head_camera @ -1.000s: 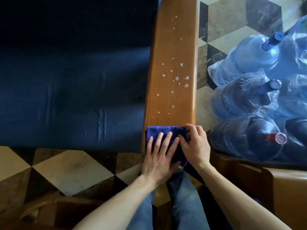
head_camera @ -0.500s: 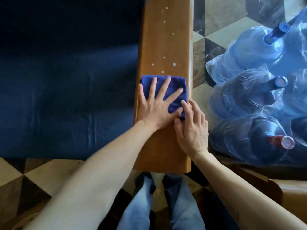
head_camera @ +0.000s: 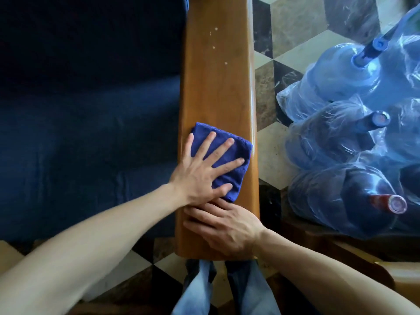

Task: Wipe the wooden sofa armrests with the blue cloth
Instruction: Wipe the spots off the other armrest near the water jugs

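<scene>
Two hands on wooden armrest [head_camera: 218, 92]: left hand [head_camera: 202, 176] pressing blue cloth [head_camera: 229, 164] flat with spread fingers, right hand [head_camera: 227, 226] resting released behind it.

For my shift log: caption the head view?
Left hand presses blue cloth flat on wooden armrest; right hand rests behind it.

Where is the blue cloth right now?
In the head view the blue cloth lies flat on the wooden armrest, pressed under the left hand, with the right hand on the wood just behind it.
</scene>
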Tool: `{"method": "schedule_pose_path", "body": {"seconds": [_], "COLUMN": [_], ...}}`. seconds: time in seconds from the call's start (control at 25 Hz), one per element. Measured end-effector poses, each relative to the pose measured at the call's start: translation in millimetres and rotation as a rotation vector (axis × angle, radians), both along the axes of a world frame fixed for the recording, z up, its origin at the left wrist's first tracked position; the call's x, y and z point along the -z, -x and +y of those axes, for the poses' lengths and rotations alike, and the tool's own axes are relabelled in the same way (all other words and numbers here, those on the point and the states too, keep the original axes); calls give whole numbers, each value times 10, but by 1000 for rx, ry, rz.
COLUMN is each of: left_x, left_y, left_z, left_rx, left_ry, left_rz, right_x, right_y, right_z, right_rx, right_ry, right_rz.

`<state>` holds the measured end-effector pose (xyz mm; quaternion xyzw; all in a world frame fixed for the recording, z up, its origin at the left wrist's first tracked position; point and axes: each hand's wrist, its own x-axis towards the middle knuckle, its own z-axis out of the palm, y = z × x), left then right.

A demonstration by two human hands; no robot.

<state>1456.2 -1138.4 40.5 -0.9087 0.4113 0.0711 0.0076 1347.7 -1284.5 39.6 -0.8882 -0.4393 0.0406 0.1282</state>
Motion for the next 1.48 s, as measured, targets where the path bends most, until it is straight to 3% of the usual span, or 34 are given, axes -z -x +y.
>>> {"method": "schedule_pose_path", "body": {"seconds": [0.08, 0.2, 0.32, 0.44, 0.6, 0.72, 0.84, 0.96, 1.04, 1.12, 1.24, 1.32, 1.4, 1.48], "left_x": [-53, -150, -60, -31, -39, -30, 7, 4, -12, 9, 49, 12, 29, -24], "left_y": [-459, -1365, -1505, -762, -28, -305, -1356, -2525, -2859, -2720, -1794, -1421, -1612, -2062], "left_z": [-250, -638, -596, -370, -232, -401, -616, -878, -1034, -904, -337, -92, -143, -534], "left_rx": [-14, -267, -519, -635, -623, -647, -625, -655, -673, -530, -181, -89, -147, -358], "left_ry": [28, 12, 42, 69, -4, -18, 51, 94, 92, 73, 55, 63, 71, 67], "left_rz": [5, 87, 104, 84, 130, 54, 51, 81, 102, 76, 19, 50, 57, 28], "right_x": [-12, -11, -15, -107, -220, -163, -79, -28, -10, 7, -6, -24, -34, -16], "right_y": [-28, -72, -73, -35, -487, -1199, -1685, -1716, -1704, -1724, -1675, -1670, -1674, -1727], "right_z": [13, -2, 10, 44, -282, -381, -264, -188, -193, -189, -184, -179, -161, -148], "right_rx": [9, 0, 110, 364, 979, 1137, 1305, 1314, 1302, 1330, 1352, 1347, 1322, 1316], "right_ry": [-1, 39, 68, -45, -339, -352, -389, -190, -160, -177, -254, -273, -257, -213], "right_rz": [51, 103, 132, 155, 170, 273, 390, 353, 344, 353, 305, 284, 275, 250]}}
